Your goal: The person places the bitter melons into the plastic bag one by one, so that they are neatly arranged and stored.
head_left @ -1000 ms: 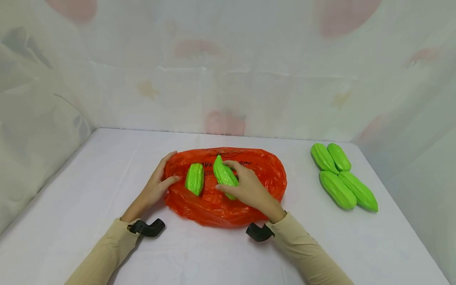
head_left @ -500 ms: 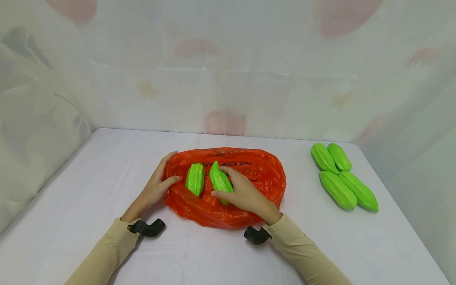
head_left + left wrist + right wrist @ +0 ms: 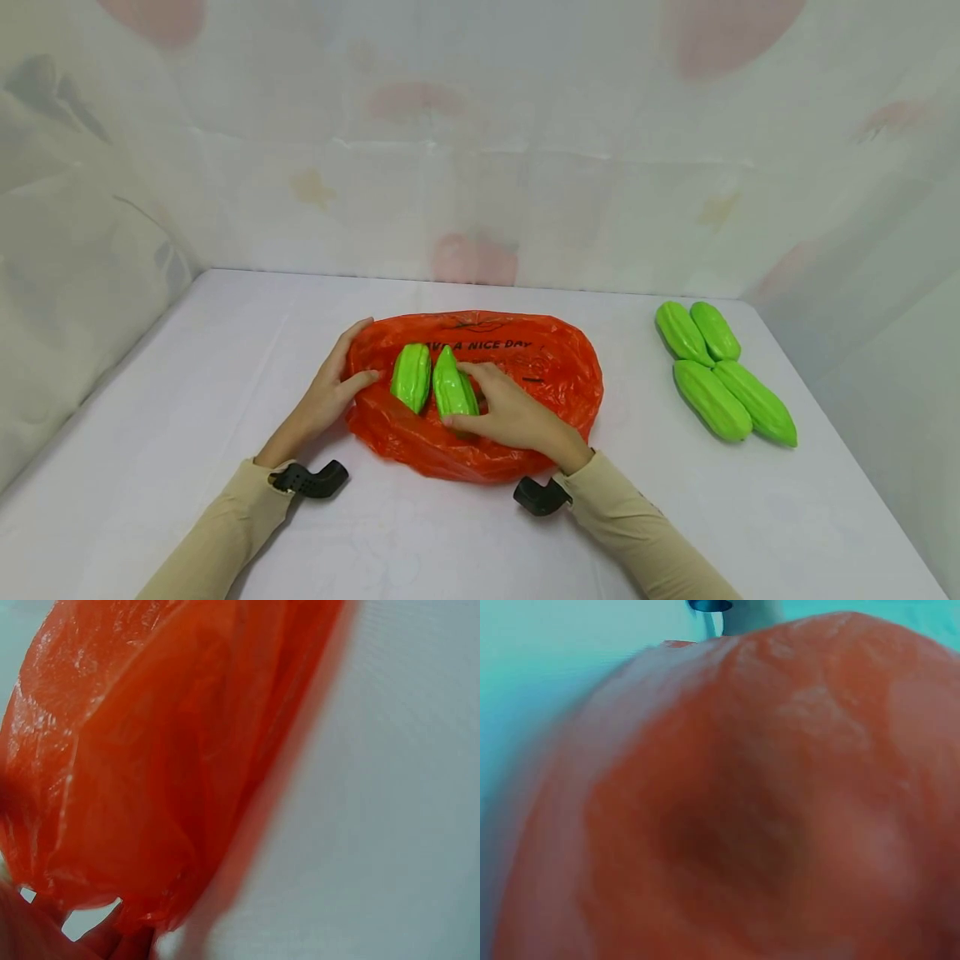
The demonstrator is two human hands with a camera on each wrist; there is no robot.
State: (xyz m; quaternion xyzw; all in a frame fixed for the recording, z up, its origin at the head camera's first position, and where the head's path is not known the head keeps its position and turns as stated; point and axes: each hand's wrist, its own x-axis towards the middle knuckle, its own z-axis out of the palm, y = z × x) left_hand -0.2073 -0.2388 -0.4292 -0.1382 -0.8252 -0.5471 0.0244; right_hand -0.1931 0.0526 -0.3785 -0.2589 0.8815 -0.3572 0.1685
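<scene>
In the head view a red plastic bag (image 3: 562, 358) lies on the table with its mouth spread wide. My left hand (image 3: 327, 390) holds its left rim, thumb inside and fingers outside. A bright green bitter melon (image 3: 411, 377) rests inside near that hand. Just right of it, my right hand (image 3: 513, 410) grips a second bitter melon (image 3: 452, 390) between thumb and fingers, pointed tip away from me. The left wrist view shows the bag's film (image 3: 165, 765) with finger parts (image 3: 97, 937) at the bottom. Blurred red bag (image 3: 802, 712) fills the right wrist view.
Several more green bitter melons (image 3: 712, 400) lie in two rows on the right side of the white table (image 3: 420, 542). A pale patterned cloth (image 3: 585, 217) hangs behind and along the sides. Both wrists wear black camera mounts (image 3: 311, 481).
My right hand has moved the held bitter melon left and slightly toward me inside the bag, closer to the other one. The left hand stays on the rim.
</scene>
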